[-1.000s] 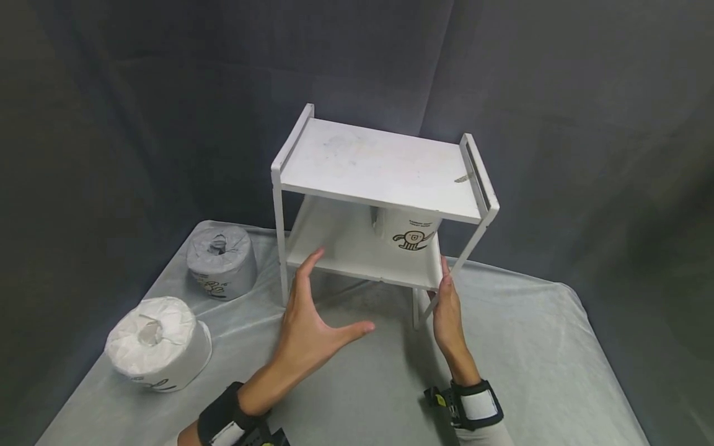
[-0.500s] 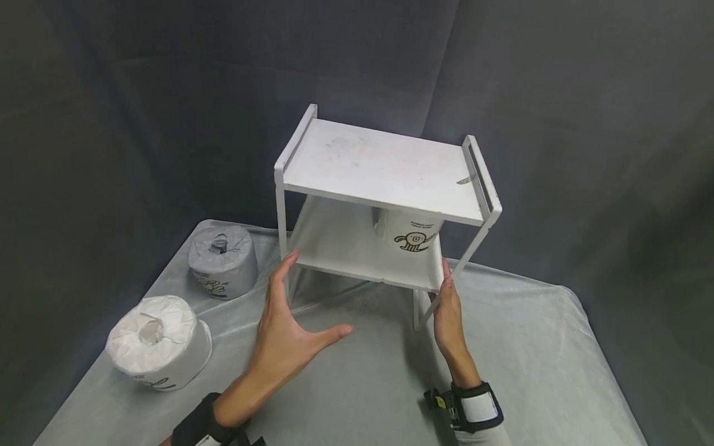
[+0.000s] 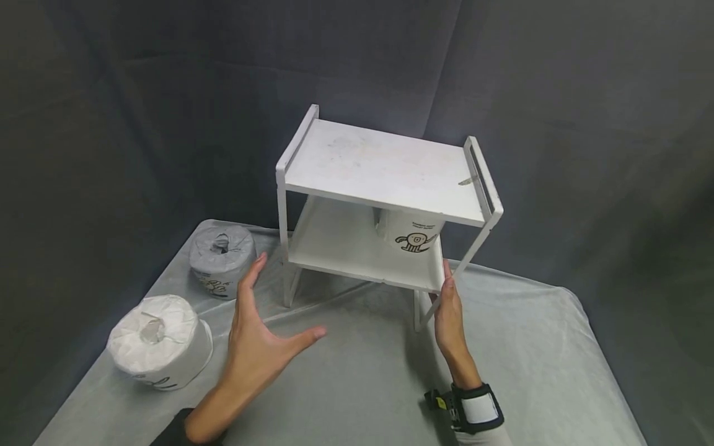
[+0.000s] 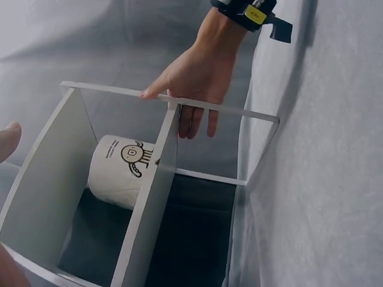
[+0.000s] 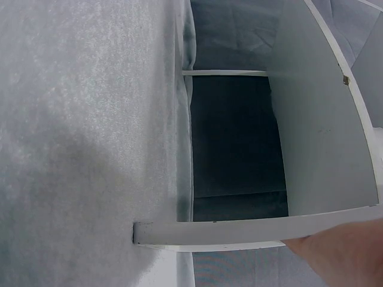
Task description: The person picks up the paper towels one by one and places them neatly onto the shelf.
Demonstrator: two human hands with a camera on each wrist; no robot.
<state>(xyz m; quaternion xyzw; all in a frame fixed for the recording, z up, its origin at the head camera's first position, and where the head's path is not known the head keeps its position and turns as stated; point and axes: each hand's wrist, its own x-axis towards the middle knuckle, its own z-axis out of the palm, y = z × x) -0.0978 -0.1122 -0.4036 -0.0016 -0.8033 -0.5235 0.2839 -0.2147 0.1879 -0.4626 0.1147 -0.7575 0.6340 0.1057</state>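
- Hands, left (image 3: 253, 347) and right (image 3: 449, 319): both bare.
- Right wrist: broad black band (image 3: 471, 391), dark edging around a plain white patch (image 3: 480, 409), roughly rectangular.
- Fixed at inner side of that band: small blocky black device (image 3: 432, 398) with a yellow label (image 4: 255, 14); dark marks on it too small to read.
- Left wrist view: angular black tab (image 4: 281, 30) juts from the device.
- Right forearm: pale sleeve (image 3: 484, 437), off-white or light grey.
- Left wrist: black cuff (image 3: 181, 429), cut off by frame edge; details unclear.
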